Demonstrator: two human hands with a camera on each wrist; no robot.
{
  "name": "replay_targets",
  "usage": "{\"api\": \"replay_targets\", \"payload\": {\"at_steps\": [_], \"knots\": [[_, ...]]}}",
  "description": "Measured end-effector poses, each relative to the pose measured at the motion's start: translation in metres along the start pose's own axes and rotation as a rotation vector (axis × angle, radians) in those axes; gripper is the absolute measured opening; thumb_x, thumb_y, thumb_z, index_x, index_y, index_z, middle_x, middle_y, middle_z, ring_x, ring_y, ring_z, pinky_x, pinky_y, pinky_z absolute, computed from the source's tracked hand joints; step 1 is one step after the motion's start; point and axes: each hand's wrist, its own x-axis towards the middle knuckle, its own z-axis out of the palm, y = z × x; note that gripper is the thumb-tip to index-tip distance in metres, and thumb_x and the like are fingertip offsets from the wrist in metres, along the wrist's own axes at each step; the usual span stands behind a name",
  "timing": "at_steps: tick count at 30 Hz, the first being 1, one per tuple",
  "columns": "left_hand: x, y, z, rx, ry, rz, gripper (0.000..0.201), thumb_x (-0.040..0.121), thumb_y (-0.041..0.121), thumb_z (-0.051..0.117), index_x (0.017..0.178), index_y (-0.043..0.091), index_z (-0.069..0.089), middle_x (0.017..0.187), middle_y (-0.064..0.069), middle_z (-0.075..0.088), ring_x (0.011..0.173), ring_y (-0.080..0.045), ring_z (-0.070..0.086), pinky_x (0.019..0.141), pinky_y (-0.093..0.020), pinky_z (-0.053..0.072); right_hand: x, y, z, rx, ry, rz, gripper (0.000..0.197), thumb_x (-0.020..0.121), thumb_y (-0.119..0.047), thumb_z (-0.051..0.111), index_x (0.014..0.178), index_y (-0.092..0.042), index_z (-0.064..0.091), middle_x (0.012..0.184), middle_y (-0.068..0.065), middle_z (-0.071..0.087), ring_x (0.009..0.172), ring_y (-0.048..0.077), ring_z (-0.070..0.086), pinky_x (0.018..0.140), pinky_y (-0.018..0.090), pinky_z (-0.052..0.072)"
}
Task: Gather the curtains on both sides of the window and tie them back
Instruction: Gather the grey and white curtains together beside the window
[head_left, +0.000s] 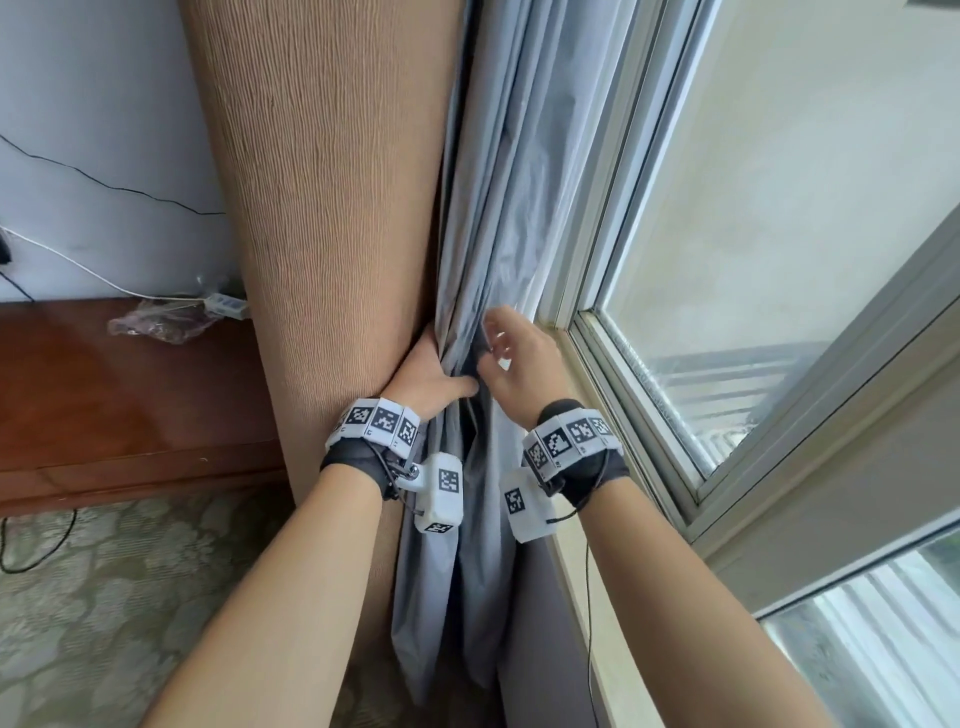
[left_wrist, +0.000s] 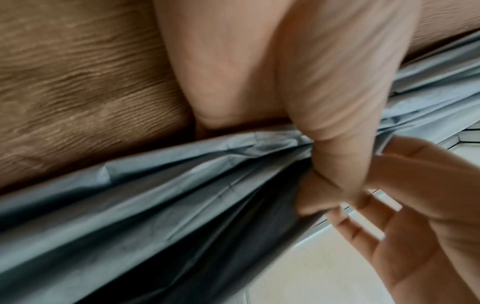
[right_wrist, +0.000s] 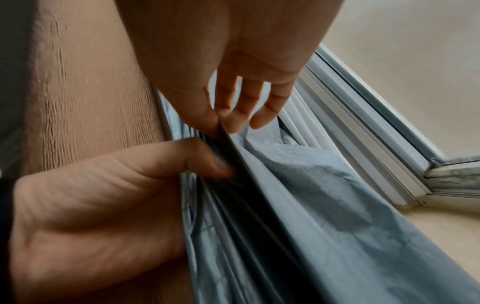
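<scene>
Forearms (head_left: 291, 571) out, left grip (head_left: 431, 371) clamps the bunched curtain (head_left: 467, 249), right grip (head_left: 511, 358) loose-fingered on a fold (no tie in sight): gathered here, seemingly, tying remains; other side unseen.

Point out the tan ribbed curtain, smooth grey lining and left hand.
tan ribbed curtain (head_left: 332, 208), head view, front face
smooth grey lining (head_left: 457, 597), head view, lower folds
left hand (head_left: 423, 374), head view, its back
</scene>
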Motion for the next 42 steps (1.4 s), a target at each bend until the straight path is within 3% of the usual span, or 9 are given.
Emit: {"api": "replay_targets", "payload": {"at_steps": [6,10,13,18,21,26,32,36,42], "knots": [[0.001,0.008,0.011,0.057,0.119,0.04,0.06,0.079,0.001,0.07,0.134,0.008,0.049,0.123,0.003,0.057,0.115,-0.007,0.053,0.088,0.002,0.036,0.003,-0.001,0.009,0.119,-0.1,0.066,0.044,0.087,-0.004,0.05,0.126,-0.016,0.063,0.105,-0.002,0.072,0.099,0.015,0.066,0.091,0.03,0.051],[0.002,0.004,0.004,0.006,0.205,-0.006,0.042,0.089,-0.003,0.053,0.131,0.003,0.057,0.129,-0.01,0.062,0.126,-0.022,0.054,0.106,-0.027,0.04,0.002,0.008,0.007,0.233,-0.131,0.176,0.033,0.088,-0.005,0.05,0.105,-0.018,0.075,0.101,-0.006,0.074,0.096,0.011,0.066,0.091,0.03,0.052],[-0.001,0.005,0.0,0.02,0.238,-0.027,0.039,0.094,0.003,0.052,0.132,0.003,0.056,0.131,-0.011,0.06,0.126,-0.021,0.052,0.101,-0.021,0.037,-0.001,0.018,0.008,0.299,0.014,0.373,0.025,0.087,-0.004,0.053,0.096,-0.015,0.074,0.096,-0.002,0.073,0.092,0.017,0.067,0.088,0.039,0.055],[-0.005,0.005,-0.013,0.025,0.241,-0.081,0.037,0.091,-0.003,0.049,0.126,0.0,0.059,0.122,-0.014,0.064,0.117,-0.025,0.057,0.087,-0.017,0.038,0.008,0.034,0.013,0.545,-0.066,0.544,0.057,0.081,-0.003,0.068,0.134,-0.012,0.048,0.129,0.001,0.054,0.119,0.017,0.052,0.103,0.038,0.045],[-0.009,0.007,-0.02,0.02,0.232,-0.094,0.037,0.09,-0.004,0.05,0.125,0.0,0.06,0.121,-0.014,0.065,0.113,-0.022,0.058,0.088,-0.018,0.039,0.021,0.032,0.015,0.711,-0.178,0.612,0.051,0.085,-0.01,0.072,0.131,-0.012,0.052,0.117,0.004,0.063,0.102,0.014,0.062,0.096,0.032,0.048],[-0.007,0.002,-0.026,0.043,0.254,-0.071,0.039,0.089,-0.004,0.054,0.128,0.0,0.059,0.123,-0.012,0.064,0.116,-0.021,0.058,0.088,-0.014,0.038,0.023,0.026,0.02,0.484,-0.047,0.453,0.016,0.078,-0.007,0.067,0.078,-0.011,0.051,0.071,0.006,0.049,0.065,0.018,0.045,0.063,0.036,0.043],[-0.001,-0.004,-0.015,0.074,0.131,-0.044,0.067,0.077,-0.002,0.064,0.14,0.009,0.043,0.131,-0.007,0.058,0.124,-0.019,0.053,0.106,-0.027,0.039,0.008,0.003,0.016,0.056,-0.002,-0.001,0.015,0.07,0.001,0.056,0.076,-0.008,0.045,0.065,-0.005,0.045,0.06,0.019,0.043,0.055,0.032,0.04],[0.001,-0.006,-0.004,0.082,0.007,-0.007,0.09,0.064,0.022,0.078,0.143,0.017,0.037,0.137,0.004,0.053,0.128,-0.005,0.049,0.109,-0.022,0.036,0.007,0.004,0.019,0.188,-0.159,0.059,0.024,0.079,-0.006,0.053,0.099,-0.014,0.064,0.089,-0.005,0.064,0.087,0.016,0.063,0.077,0.026,0.049],[0.001,-0.001,-0.011,0.065,0.283,-0.085,0.047,0.088,0.003,0.062,0.134,0.005,0.054,0.128,-0.006,0.062,0.122,-0.018,0.055,0.099,-0.019,0.039,0.009,0.026,0.024,0.391,-0.155,0.309,0.031,0.088,0.0,0.047,0.098,-0.015,0.073,0.091,-0.009,0.07,0.083,-0.001,0.065,0.078,0.016,0.051]]}}
